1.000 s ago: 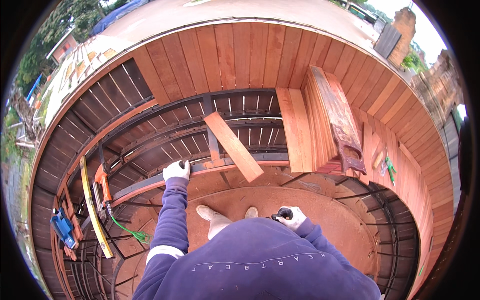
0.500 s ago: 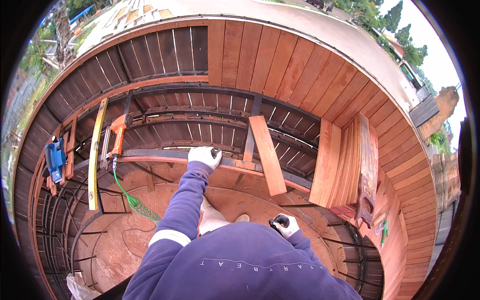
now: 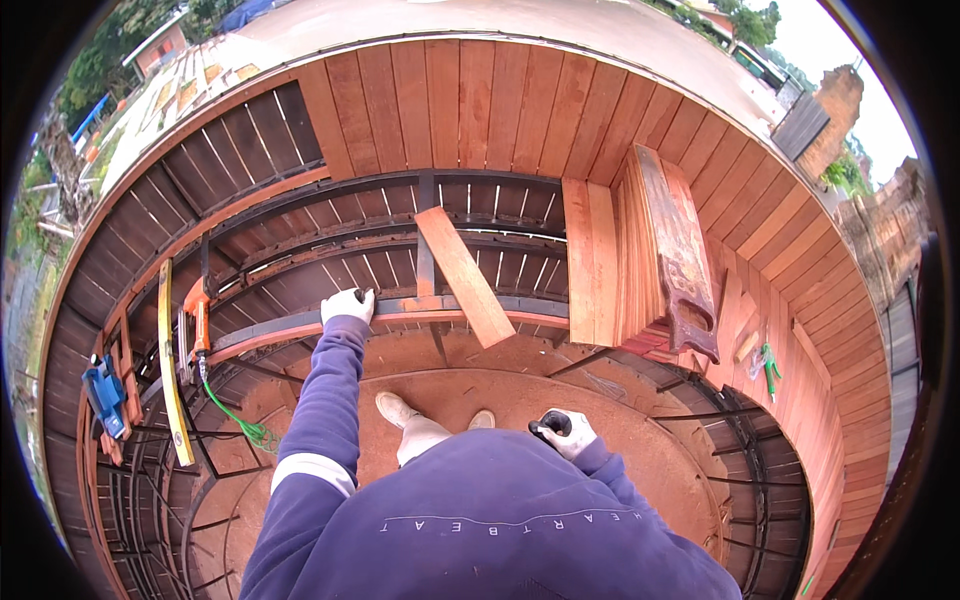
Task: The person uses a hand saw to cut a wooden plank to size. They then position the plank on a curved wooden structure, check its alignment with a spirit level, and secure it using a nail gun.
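Observation:
My left hand (image 3: 345, 306), in a white glove with dark fingertips, is closed over the curved rail (image 3: 290, 328), left of an upright dark post. A loose reddish board (image 3: 466, 278) lies slantwise across the rail, to the right of that hand. Close to my body at the right, my right hand (image 3: 566, 433) is gloved too, its fingers curled round. The dark patch in its grip may be glove coating or a small object; I cannot tell which.
On the left side lie an orange nail gun (image 3: 199, 318) with a green coiled hose (image 3: 258, 434), a yellow level (image 3: 173, 372) and a blue power tool (image 3: 105, 396). Rightward, a handsaw (image 3: 686, 275) rests against stacked boards (image 3: 634, 262). A green air blow gun (image 3: 770, 372) lies beyond.
My view has swung to the right, so the rail, boards and tools sit further left in the picture. My left hand keeps its place on the rail; my right hand stays curled.

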{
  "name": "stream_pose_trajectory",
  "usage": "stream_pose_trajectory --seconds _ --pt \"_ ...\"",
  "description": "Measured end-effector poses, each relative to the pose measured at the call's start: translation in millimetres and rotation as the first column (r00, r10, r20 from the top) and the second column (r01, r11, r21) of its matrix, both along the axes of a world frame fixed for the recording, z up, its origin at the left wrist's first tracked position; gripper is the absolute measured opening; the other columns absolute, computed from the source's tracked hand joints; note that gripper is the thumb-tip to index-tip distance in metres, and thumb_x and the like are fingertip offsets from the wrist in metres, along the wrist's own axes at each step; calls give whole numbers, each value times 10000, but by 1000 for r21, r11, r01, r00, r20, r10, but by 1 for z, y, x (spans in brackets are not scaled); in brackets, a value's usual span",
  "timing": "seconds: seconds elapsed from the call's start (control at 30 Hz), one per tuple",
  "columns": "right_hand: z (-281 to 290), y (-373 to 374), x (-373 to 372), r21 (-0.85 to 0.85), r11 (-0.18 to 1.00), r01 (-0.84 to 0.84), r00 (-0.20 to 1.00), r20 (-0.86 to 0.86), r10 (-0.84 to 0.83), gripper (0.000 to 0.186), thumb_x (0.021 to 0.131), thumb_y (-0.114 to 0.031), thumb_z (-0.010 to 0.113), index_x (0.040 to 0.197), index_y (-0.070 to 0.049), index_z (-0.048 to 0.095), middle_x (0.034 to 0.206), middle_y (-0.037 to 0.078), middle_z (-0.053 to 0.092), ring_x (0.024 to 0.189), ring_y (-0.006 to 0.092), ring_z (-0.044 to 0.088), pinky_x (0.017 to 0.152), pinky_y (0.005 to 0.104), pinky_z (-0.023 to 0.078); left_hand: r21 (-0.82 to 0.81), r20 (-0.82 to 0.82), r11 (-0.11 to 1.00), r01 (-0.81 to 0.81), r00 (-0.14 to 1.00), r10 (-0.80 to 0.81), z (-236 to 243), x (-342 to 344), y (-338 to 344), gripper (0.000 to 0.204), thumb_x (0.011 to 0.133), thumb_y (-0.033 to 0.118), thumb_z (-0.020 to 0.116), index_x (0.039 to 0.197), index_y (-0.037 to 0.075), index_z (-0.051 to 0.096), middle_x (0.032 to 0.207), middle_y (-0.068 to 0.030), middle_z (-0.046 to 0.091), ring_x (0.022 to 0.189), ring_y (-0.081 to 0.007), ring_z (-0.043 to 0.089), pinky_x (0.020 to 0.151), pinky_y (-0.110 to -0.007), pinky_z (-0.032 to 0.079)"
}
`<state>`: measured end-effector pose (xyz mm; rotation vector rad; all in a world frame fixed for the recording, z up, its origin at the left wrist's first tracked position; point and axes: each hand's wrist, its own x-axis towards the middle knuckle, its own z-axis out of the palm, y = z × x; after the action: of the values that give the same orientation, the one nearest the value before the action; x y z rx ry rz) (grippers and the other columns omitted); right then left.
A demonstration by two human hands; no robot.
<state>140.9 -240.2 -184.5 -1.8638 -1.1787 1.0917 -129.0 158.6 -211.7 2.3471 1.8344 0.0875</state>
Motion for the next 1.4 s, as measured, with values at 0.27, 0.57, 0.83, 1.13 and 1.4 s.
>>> stream_pose_trajectory --seconds 0.27,0.57,0.83,1.13,1.4 --pt "25 31 9 214 976 -29 913 -392 113 192 928 -154 695 882 32 699 812 58 699 761 140 619 712 300 491 99 76 995 1 997 -8 -11 -9 -7 447 942 511 562 949 123 783 963 -145 760 974 -341 701 949 -484 477" --pt "-36 77 -4 -152 982 -114 951 269 152 263 950 -240 708 830 -8 679 707 61 687 668 117 637 649 310 517 74 71 996 46 996 -52 5 -6 -18 469 940 515 560 1035 109 774 1044 -114 756 1030 -301 688 969 -447 458" --pt "34 56 8 -46 999 23 920 -389 -39 136 961 -98 706 888 7 660 766 54 663 665 117 592 626 279 492 45 25 998 46 999 -47 15 -3 -16 455 959 517 534 971 140 789 958 -119 767 961 -319 710 922 -462 485" --pt "9 11 7 -102 995 10 998 61 -4 290 925 -273 714 836 0 676 695 58 673 646 139 591 644 337 491 22 -11 1000 4 1000 -4 5 1 0 500 963 550 522 935 130 793 954 -133 764 958 -336 709 924 -458 470" --pt "25 32 16 81 997 -8 902 -429 42 252 947 -221 719 812 -12 676 699 41 684 654 95 579 609 281 455 47 69 999 0 998 -3 3 -2 -12 487 940 544 555 898 124 798 925 -138 764 924 -339 712 899 -451 492"
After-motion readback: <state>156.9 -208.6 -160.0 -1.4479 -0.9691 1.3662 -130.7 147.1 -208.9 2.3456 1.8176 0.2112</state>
